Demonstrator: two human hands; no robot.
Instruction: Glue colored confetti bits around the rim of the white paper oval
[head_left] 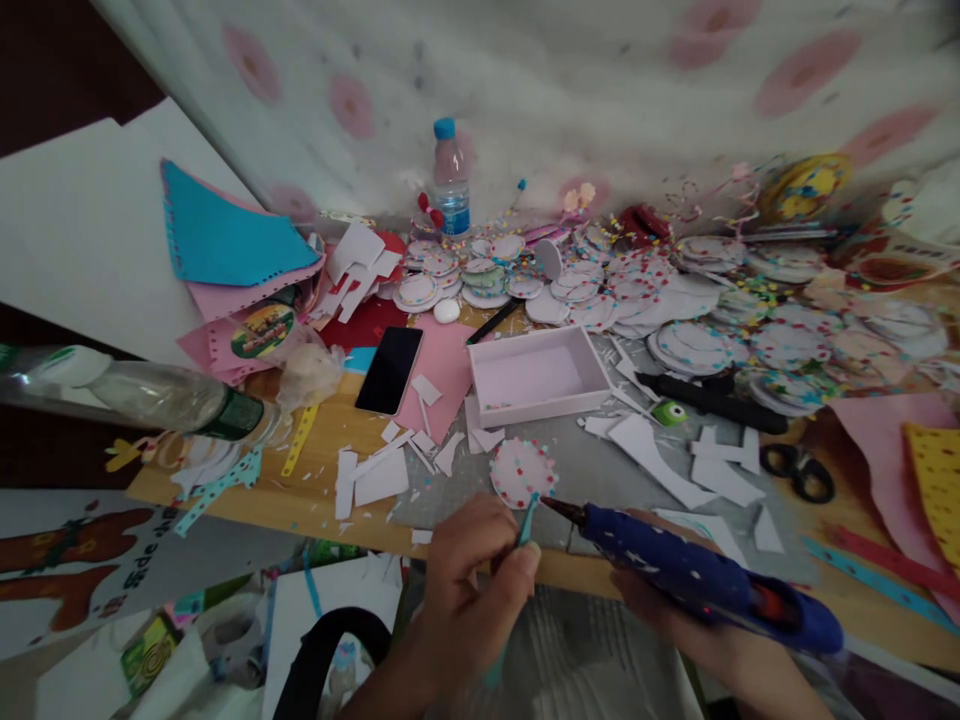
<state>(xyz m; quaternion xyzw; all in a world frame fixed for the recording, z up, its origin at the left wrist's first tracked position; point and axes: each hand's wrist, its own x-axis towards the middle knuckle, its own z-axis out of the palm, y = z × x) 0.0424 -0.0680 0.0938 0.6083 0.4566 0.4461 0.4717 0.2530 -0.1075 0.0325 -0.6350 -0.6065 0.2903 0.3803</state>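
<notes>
In my left hand [476, 575], thumb and fingers are pinched around teal tweezers [528, 522]. Their tip is at the lower right edge of a round white paper disc [523, 470] rimmed with small red and blue star pieces. My right hand [686, 618] grips a dark blue glue gun [667, 560] with white marks. Its nozzle points left, close to the tweezers' tip and the disc's edge. Whether a small piece sits between the tweezers' tips is too small to tell. Behind the disc stands a shallow white box [540, 375] with a few tiny bits inside.
Many decorated discs [690, 345] are piled along the back. A water bottle [451, 180] stands behind them. A phone [389, 370] lies on the left, black scissors [799, 472] on the right. White paper scraps [381, 475] lie around the grey mat. A large bottle [150, 393] lies far left.
</notes>
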